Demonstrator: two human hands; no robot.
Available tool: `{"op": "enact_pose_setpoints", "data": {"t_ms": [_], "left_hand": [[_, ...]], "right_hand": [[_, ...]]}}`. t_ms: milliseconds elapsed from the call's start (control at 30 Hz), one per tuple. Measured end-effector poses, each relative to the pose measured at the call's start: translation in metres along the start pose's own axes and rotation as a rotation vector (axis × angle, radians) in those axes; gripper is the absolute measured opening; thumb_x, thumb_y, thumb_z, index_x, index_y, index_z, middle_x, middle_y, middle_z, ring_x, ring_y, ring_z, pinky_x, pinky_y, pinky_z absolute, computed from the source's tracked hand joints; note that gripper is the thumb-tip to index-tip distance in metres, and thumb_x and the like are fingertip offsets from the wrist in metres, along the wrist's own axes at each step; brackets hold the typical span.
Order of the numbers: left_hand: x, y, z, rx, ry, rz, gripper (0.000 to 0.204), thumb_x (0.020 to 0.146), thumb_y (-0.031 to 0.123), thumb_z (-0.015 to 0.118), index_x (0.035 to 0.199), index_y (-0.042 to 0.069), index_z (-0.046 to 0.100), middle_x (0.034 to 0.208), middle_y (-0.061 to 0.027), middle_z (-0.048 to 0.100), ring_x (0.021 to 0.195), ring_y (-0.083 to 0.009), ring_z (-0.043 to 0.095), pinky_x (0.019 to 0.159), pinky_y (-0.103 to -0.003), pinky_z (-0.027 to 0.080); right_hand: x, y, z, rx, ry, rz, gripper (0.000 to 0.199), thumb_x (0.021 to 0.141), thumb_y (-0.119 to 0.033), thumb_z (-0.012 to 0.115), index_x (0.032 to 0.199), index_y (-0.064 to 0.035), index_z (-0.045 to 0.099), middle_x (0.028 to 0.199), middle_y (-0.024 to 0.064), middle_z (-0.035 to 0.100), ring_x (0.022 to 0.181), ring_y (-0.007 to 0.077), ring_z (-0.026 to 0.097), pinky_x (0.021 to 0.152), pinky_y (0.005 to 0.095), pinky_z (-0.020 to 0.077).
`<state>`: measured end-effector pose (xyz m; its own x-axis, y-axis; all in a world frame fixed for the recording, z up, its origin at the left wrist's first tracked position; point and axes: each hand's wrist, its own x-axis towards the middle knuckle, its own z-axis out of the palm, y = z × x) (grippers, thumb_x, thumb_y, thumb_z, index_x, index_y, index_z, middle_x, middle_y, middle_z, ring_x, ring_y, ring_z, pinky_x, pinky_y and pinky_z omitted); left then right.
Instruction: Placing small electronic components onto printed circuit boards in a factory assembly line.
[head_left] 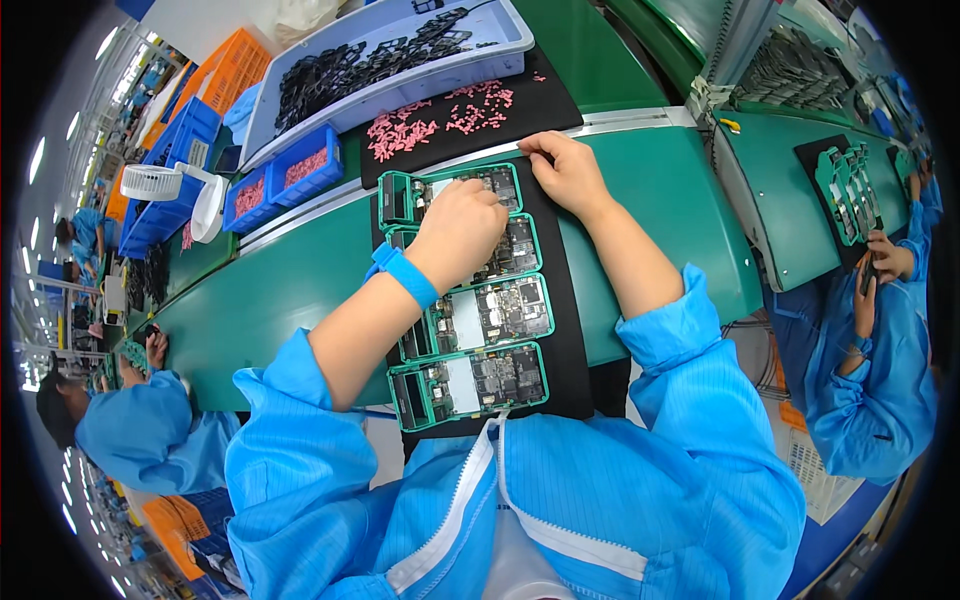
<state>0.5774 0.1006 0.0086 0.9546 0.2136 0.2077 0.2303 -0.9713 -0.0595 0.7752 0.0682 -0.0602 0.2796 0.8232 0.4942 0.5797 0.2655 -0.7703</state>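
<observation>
Several green-framed circuit boards lie in a column on a black mat (570, 340) in front of me. My left hand (460, 235), with a blue band on its wrist, is over the two farthest boards. Its fingers are curled together, and their tips and anything in them are hidden. My right hand (568, 172) rests beyond the upper right corner of the farthest board (505, 185), fingers bent inward by the metal rail. Whether it pinches something small does not show. Nearer me are a third board (515, 308) and the nearest board (510, 378), each with a pale rectangular plate.
Small pink pieces (400, 132) lie scattered on another black mat (545, 105) beyond the rail. A pale blue bin (515, 50) holds black parts. Blue trays (330, 165) with pink pieces and a white fan (152, 183) stand left. Co-workers sit on both sides.
</observation>
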Motion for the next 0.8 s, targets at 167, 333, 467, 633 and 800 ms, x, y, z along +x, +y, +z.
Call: {"op": "enact_pose_setpoints", "data": {"t_ms": [167, 333, 467, 633, 800], "left_hand": [[0.001, 0.004, -0.001, 0.033, -0.005, 0.029, 0.008, 0.071, 0.011, 0.065, 0.064, 0.008, 0.063, 0.074, -0.0050, 0.061, 0.081, -0.0236, 0.058, 0.076, -0.036, 0.047], [-0.005, 0.018, -0.004, 0.063, -0.072, 0.007, 0.004, 0.068, 0.009, 0.061, 0.066, 0.006, 0.064, 0.076, -0.0062, 0.062, 0.084, -0.0237, 0.059, 0.077, -0.035, 0.047], [-0.010, 0.008, -0.011, 0.019, -0.068, 0.026, 0.005, 0.070, 0.009, 0.063, 0.072, 0.006, 0.067, 0.077, -0.0077, 0.062, 0.084, -0.0257, 0.059, 0.077, -0.037, 0.048], [-0.059, -0.004, -0.082, -0.385, 0.014, -0.194, 0.020, 0.077, 0.010, 0.068, 0.096, 0.002, 0.068, 0.085, -0.0131, 0.064, 0.085, -0.0312, 0.059, 0.078, -0.041, 0.048], [-0.141, 0.008, -0.186, -0.570, 0.065, -0.490, 0.030, 0.074, 0.005, 0.070, 0.104, 0.001, 0.068, 0.084, -0.0119, 0.067, 0.080, -0.0287, 0.062, 0.072, -0.036, 0.048]], "right_hand": [[0.001, 0.001, 0.001, -0.010, 0.003, -0.016, 0.018, 0.083, 0.000, 0.057, 0.098, 0.0002, 0.067, 0.093, 0.0120, 0.068, 0.083, 0.0217, 0.067, 0.075, 0.0303, 0.0521], [-0.001, 0.003, -0.002, -0.024, 0.002, -0.015, 0.018, 0.083, 0.000, 0.058, 0.099, 0.0002, 0.067, 0.093, 0.0119, 0.068, 0.082, 0.0217, 0.066, 0.075, 0.0302, 0.0521], [0.004, 0.001, -0.005, -0.035, -0.005, -0.017, 0.018, 0.083, 0.000, 0.058, 0.099, 0.0002, 0.067, 0.092, 0.0115, 0.068, 0.083, 0.0213, 0.066, 0.075, 0.0300, 0.0521], [0.004, -0.001, 0.005, 0.076, 0.017, 0.060, 0.017, 0.083, -0.006, 0.060, 0.099, -0.0036, 0.067, 0.093, 0.0132, 0.068, 0.083, 0.0270, 0.067, 0.074, 0.0342, 0.0527], [0.037, -0.004, 0.005, -0.175, -0.176, 0.072, 0.010, 0.079, -0.012, 0.064, 0.087, -0.0067, 0.067, 0.090, 0.0122, 0.067, 0.082, 0.0309, 0.065, 0.072, 0.0395, 0.0519]]}}
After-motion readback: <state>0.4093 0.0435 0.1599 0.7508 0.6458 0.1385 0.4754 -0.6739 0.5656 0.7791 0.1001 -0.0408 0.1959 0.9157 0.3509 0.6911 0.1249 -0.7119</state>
